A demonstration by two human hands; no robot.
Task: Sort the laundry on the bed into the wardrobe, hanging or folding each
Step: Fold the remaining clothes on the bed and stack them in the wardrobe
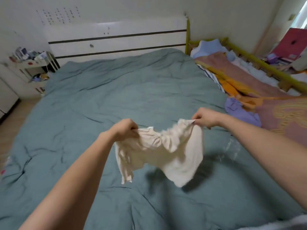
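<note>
Above the teal bed (103, 100), your left hand (125, 129) and right hand (205, 117) each pinch a top edge of the cream garment (166, 151), holding it spread and hanging clear, probably to fold it.

Seen from head height at the foot of the bed (103, 90), facing down toward the headboard (116, 39).

No lettering, label, brand or number can be read anywhere; the packaging on the shelf unit (33, 63) at ten o'clock is too blurred.
</note>
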